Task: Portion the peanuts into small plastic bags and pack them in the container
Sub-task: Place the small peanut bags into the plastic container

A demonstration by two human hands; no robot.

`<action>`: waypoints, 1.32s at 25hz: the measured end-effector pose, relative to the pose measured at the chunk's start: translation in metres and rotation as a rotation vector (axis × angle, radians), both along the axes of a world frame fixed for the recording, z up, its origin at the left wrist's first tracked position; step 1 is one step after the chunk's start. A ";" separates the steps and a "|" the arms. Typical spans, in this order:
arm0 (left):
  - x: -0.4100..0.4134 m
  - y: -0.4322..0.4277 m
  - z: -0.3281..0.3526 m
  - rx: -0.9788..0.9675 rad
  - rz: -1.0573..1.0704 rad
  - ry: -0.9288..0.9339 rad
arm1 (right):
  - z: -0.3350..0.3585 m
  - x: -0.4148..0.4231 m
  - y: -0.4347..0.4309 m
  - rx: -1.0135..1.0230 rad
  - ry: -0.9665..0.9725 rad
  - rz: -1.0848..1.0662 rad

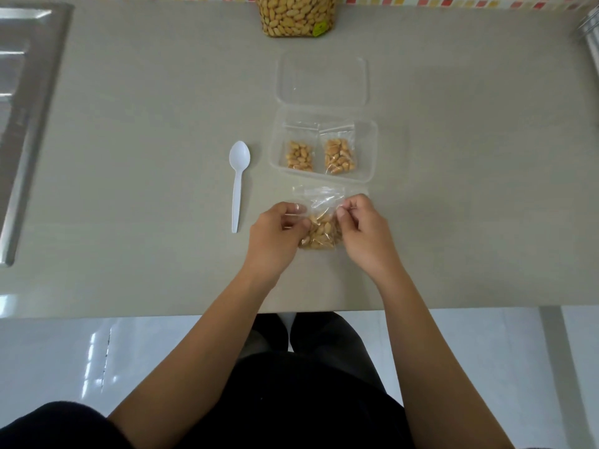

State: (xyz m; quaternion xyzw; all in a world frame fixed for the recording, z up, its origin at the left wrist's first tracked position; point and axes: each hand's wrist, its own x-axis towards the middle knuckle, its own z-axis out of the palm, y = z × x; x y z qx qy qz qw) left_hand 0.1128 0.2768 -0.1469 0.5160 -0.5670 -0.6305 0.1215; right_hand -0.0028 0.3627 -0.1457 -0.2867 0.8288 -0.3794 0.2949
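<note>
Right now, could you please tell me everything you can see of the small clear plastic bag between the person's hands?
The small clear plastic bag is crinkled film, its lower half filled with tan peanuts. It seems to rest on the grey table, at the near side of the clear rectangular container. The left hand and right hand pinch its upper part from either side; whether it is sealed is unclear.

three bags, one spoon, one container

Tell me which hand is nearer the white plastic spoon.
Left. The left hand lies just right of the white plastic spoon. The right hand is farther right, across the small peanut bag that both hands pinch.
</note>
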 end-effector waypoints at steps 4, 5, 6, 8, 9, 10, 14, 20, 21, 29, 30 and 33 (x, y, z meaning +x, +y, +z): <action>-0.019 -0.027 0.031 -0.007 -0.007 0.210 | 0.023 -0.016 -0.010 -0.240 0.058 -0.118; -0.028 -0.040 0.036 -0.042 0.012 0.226 | 0.027 -0.026 -0.016 -0.264 0.096 -0.134; -0.038 -0.054 0.037 -0.085 0.034 0.215 | 0.028 -0.037 -0.024 -0.272 0.142 -0.140; -0.055 -0.080 0.034 -0.203 0.028 0.097 | 0.027 -0.059 -0.043 -0.230 0.198 -0.124; -0.063 -0.089 0.032 -0.273 -0.011 -0.005 | 0.025 -0.067 -0.053 -0.183 0.194 -0.101; -0.071 -0.094 0.029 -0.335 -0.066 -0.115 | 0.022 -0.072 -0.061 -0.124 0.182 -0.066; -0.088 -0.094 0.016 -0.407 -0.282 -0.350 | 0.010 -0.086 -0.080 0.163 0.202 0.158; -0.093 -0.080 0.002 -0.642 -0.313 -0.416 | 0.002 -0.092 -0.090 0.268 0.483 0.337; -0.093 -0.078 -0.001 -0.683 -0.284 -0.406 | 0.000 -0.094 -0.089 0.259 0.520 0.336; -0.080 -0.072 -0.014 -0.963 -0.302 -0.348 | 0.000 -0.093 -0.080 0.222 0.622 0.386; -0.077 -0.066 -0.011 -1.008 -0.250 -0.243 | 0.000 -0.091 -0.074 0.120 0.620 0.269; -0.060 -0.030 -0.011 -1.093 -0.204 0.012 | -0.006 -0.088 -0.055 0.035 0.527 -0.036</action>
